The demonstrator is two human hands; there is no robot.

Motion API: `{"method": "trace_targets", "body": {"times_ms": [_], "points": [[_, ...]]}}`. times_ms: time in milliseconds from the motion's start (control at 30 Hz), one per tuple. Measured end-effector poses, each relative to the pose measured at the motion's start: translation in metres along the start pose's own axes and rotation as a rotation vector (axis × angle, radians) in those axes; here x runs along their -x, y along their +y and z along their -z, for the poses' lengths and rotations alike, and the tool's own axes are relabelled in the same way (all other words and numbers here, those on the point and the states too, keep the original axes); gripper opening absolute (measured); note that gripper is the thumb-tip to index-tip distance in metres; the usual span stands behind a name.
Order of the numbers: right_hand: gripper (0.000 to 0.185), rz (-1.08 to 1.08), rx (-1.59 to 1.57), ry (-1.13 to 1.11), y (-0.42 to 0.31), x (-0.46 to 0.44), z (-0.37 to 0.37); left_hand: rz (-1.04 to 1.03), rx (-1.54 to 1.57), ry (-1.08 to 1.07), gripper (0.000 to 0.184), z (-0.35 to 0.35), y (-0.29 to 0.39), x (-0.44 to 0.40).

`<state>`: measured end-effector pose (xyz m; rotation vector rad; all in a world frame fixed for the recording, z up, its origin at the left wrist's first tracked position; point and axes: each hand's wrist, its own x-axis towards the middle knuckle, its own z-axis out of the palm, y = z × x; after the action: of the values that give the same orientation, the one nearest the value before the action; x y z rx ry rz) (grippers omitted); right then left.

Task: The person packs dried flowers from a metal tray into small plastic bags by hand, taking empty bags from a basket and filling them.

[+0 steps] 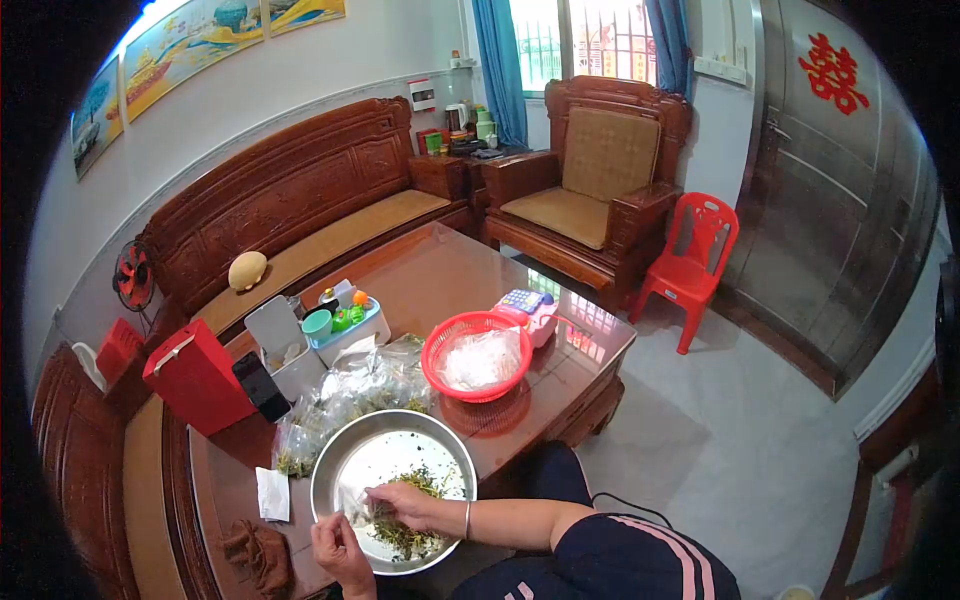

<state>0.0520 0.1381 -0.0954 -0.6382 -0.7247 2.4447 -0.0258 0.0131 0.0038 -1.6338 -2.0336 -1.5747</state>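
Observation:
A wide round metal basin (335, 465) sits at the near edge of the table, with a heap of dried green-yellow herbs (425, 482) in it. Over the basin's left rim, my left hand (342, 552) pinches a small clear plastic bag (350, 502). My right hand (402, 503) reaches in from the right, above the herbs, its fingers closed and its fingertips at the bag. What those fingers hold is too small to make out. Behind the basin lie several clear bags filled with similar herbs (350, 395).
A red plastic basket (428, 365) holds clear bags beside a calculator (524, 300). To the left stand a red box (200, 380), a dark phone (261, 386) and a container of small items (365, 335). White paper (272, 494) and a brown cloth (258, 560) lie near my left hand.

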Motion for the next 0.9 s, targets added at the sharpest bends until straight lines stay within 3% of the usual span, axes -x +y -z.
{"method": "trace_targets", "body": {"times_ms": [200,367,500,533,667,833,900], "points": [[0.013,0.108,0.133,-0.001,-0.008,0.007,-0.007,0.012,0.020,0.027,0.011,0.000,-0.010,-0.001],[0.012,0.070,-0.028,-0.233,-0.009,0.004,-0.005,0.206,0.192,-0.061,0.018,-0.003,-0.015,0.004],[0.013,-0.058,-0.142,-0.059,-0.017,0.014,-0.018,0.546,0.867,0.098,0.034,-0.016,-0.041,0.016],[0.013,-0.059,-0.141,-0.059,-0.017,0.015,-0.019,0.547,0.867,0.100,0.034,-0.017,-0.044,0.018],[0.013,-0.056,-0.141,-0.062,-0.019,0.015,-0.021,0.924,1.071,-0.013,0.046,-0.023,-0.056,0.025],[0.014,-0.044,-0.156,-0.085,-0.012,0.008,-0.017,1.089,1.469,-0.131,0.047,-0.025,-0.057,0.027],[0.015,-0.040,-0.139,-0.085,-0.013,0.009,-0.016,1.045,1.506,-0.111,0.049,-0.021,-0.037,0.022]]}}
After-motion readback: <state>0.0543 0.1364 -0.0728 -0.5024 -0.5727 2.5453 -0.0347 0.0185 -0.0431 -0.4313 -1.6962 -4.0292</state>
